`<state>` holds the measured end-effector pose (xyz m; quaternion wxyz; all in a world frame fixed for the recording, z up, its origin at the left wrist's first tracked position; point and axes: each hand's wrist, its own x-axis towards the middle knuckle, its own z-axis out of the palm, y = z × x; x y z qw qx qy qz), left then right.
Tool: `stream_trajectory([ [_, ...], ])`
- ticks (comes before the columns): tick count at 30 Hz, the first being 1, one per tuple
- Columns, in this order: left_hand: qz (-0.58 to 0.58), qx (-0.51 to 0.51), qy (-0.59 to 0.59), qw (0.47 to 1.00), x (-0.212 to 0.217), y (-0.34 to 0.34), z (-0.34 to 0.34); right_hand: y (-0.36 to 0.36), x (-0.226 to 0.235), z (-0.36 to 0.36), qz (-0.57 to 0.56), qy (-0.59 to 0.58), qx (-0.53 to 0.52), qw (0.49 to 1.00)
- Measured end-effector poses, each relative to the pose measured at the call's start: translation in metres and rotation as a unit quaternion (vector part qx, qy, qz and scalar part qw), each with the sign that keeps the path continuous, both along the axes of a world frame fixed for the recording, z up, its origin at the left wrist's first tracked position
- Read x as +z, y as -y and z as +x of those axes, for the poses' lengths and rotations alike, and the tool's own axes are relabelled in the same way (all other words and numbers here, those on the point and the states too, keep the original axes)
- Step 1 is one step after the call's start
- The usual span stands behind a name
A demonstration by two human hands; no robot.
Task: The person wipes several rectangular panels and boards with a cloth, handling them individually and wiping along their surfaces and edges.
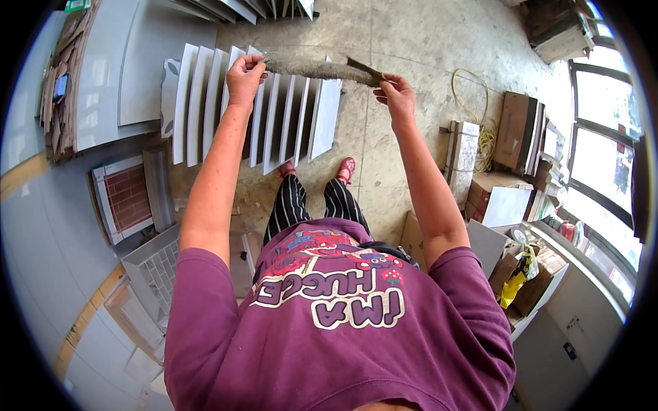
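Note:
A long grey-brown fuzzy strip (312, 68), like a worn duster or a folded rag, is stretched between my two hands. My left hand (245, 81) pinches its left end. At the other end, my right hand (399, 98) grips the strip near a dark, stiff-looking flap that sticks up and to the left. The strip is held up, roughly level, above a row of upright light grey tile panels (199, 106). I cannot make out exactly what kind of thing it is.
My feet stand on a concrete floor (397, 34) just this side of the panels. Large grey slabs (164, 61) and a brick-pattern sample board (127, 198) line the left. Cartons (514, 130), a coiled yellow hose (485, 147) and a yellow bag (517, 277) are at right, near windows.

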<state>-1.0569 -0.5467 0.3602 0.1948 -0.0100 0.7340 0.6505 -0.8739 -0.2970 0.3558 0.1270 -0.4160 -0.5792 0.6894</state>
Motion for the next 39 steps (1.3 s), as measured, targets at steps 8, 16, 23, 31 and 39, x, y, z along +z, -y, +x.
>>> stream_trajectory([
  [8,-0.133,0.000,0.120,0.984,-0.109,0.054,0.013,0.038,-0.098,-0.012,-0.128,0.145,0.020,0.981],
  [16,-0.198,0.015,0.211,0.957,-0.143,0.145,0.113,0.108,-0.167,0.073,-0.132,0.249,0.196,0.939],
  [23,-0.235,0.047,0.288,0.927,-0.118,0.205,0.188,0.125,-0.143,0.130,-0.163,0.301,0.372,0.863],
  [31,-0.210,-0.014,0.281,0.936,-0.062,0.215,0.204,0.113,-0.113,0.129,-0.177,0.301,0.540,0.766],
  [39,-0.199,-0.028,0.248,0.948,-0.033,0.195,0.172,0.104,-0.106,0.117,-0.192,0.241,0.461,0.832],
])
